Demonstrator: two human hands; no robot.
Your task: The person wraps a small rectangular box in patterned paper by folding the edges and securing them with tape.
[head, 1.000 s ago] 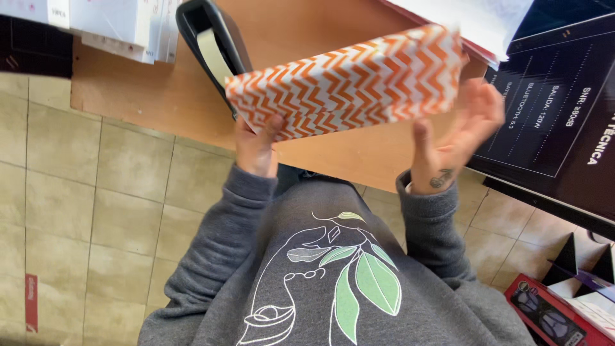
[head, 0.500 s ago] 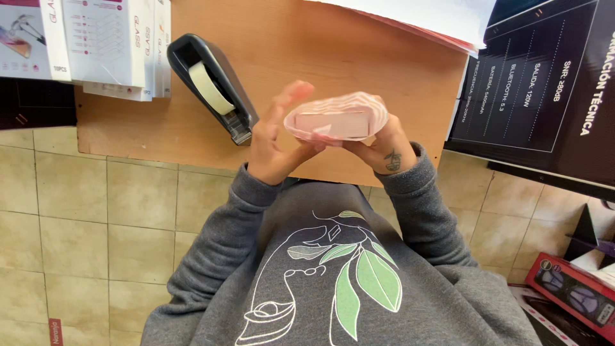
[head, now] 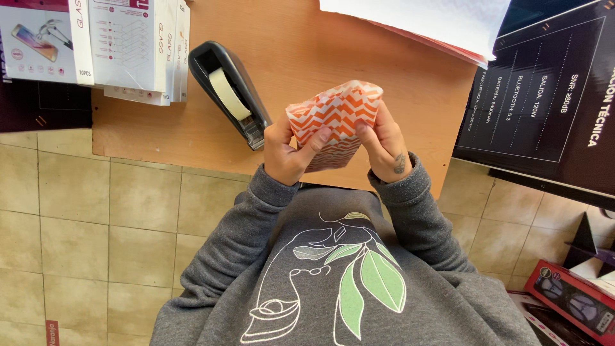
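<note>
Both hands grip an orange-and-white zigzag paper packet above the bench edge, centre frame.

Left hand (head: 289,152) has fingers (head: 318,138) clamped on the paper packet (head: 333,118) low on its left side; right hand (head: 384,144) clamped on its right edge. Wooden bench (head: 359,57) behind. Black tape dispenser (head: 229,90) just left of the hands. Flat boxes (head: 128,45) stacked upper left, white sheets (head: 423,22) upper right.
</note>
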